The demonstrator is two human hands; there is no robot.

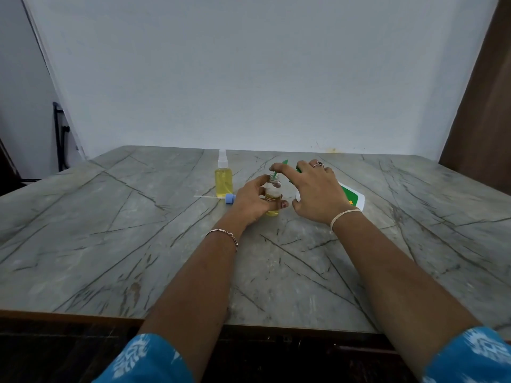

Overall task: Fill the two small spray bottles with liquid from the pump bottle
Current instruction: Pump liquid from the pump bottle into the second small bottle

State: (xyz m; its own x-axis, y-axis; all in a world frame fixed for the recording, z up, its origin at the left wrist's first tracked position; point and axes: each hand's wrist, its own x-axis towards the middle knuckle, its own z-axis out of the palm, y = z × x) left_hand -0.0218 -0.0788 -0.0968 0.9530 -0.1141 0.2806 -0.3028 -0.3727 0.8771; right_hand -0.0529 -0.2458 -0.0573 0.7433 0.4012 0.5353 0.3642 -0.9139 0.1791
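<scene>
Left of centre on the marbled tabletop (110, 217): a capped spray bottle (223, 181), upright, full of yellow liquid. Just beside its base, lying flat: a blue spray cap (230, 198), dip tube pointing left. At centre: left grip (253, 201) wrapped round an open spray bottle (273, 193), upright, partly filled with yellow. Right of that: right grip (318, 189) clasped over a tilted white-and-green pump bottle (352, 199), forefinger stretched along the head, green spout (275, 176) at the open mouth.
</scene>
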